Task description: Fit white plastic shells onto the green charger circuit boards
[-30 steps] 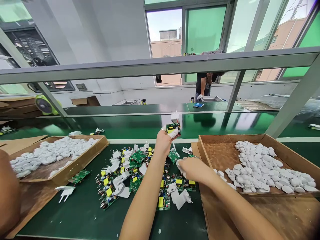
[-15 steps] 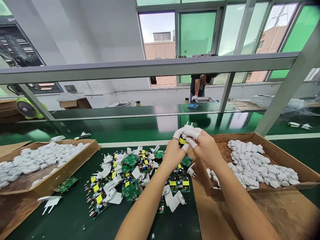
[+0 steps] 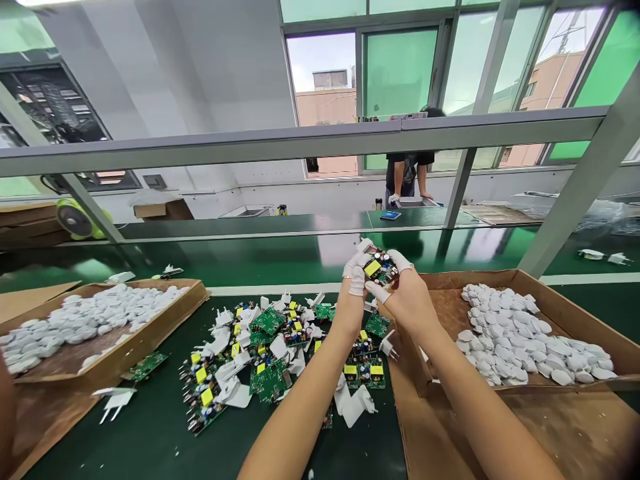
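Note:
Above the far side of the heap, a green circuit board (image 3: 383, 270) with a yellow block and small components faces me. My left hand (image 3: 354, 272), in white finger covers, is closed on the board's left side, where a white plug piece (image 3: 364, 246) sticks up by the fingers. My right hand (image 3: 407, 288), also in finger covers, grips the board's right edge and lower side. Below lies the heap of boards and white plug parts (image 3: 270, 347). Whether wires join the plug piece to the board is too small to tell.
Open cardboard boxes of white pieces stand at right (image 3: 575, 287) and left (image 3: 165, 313). A loose plug part (image 3: 116, 398) and a board (image 3: 146, 367) lie by the left box. A metal rail (image 3: 300, 141) crosses ahead. Beyond it, a person (image 3: 410, 173) leans over a tray.
The circuit board has been turned so its component side shows between my hands, where fingers covered most of it. The view has shifted slightly. The person beyond now leans on the tray.

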### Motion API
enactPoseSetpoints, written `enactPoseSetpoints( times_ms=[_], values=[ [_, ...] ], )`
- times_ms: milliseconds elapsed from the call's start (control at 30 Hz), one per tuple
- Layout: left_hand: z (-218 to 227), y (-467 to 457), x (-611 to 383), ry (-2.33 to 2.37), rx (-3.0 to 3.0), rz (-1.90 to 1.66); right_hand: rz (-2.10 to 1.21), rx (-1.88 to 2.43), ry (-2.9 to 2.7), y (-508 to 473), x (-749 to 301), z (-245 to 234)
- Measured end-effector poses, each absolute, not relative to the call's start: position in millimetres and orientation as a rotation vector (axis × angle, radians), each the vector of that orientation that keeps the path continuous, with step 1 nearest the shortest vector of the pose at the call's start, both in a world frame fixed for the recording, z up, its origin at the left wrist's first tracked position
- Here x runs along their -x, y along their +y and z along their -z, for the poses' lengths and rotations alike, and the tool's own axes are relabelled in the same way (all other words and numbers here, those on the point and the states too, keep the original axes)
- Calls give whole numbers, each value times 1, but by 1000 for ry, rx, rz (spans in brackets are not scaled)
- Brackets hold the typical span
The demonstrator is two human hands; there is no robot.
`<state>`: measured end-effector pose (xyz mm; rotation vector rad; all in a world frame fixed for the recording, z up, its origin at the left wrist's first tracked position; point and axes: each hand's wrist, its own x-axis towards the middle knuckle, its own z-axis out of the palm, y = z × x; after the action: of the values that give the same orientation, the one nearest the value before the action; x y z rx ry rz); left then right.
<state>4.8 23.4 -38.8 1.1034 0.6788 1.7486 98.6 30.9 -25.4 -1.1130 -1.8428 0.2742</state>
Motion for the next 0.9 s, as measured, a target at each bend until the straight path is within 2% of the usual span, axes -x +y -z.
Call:
enactPoseSetpoints(
  times_ms=[200, 467, 633, 800, 900],
  values=[
    [32, 30, 20, 814, -828, -1799, 278, 638, -1975, 41, -107, 34],
    [36, 22, 6, 894, -1063, -1917, 472, 563, -2007, 44, -109, 32],
    [39, 20, 5, 1140, -1321, -1839, 346, 650, -1993, 53, -112, 37],
    [27, 16, 29, 979, -1695, -1476, -217, 661, -2020, 48, -133, 20],
    [19, 8, 41, 934, -1787, -1495, -428, 566, -2063, 33, -139, 9]
  ],
)
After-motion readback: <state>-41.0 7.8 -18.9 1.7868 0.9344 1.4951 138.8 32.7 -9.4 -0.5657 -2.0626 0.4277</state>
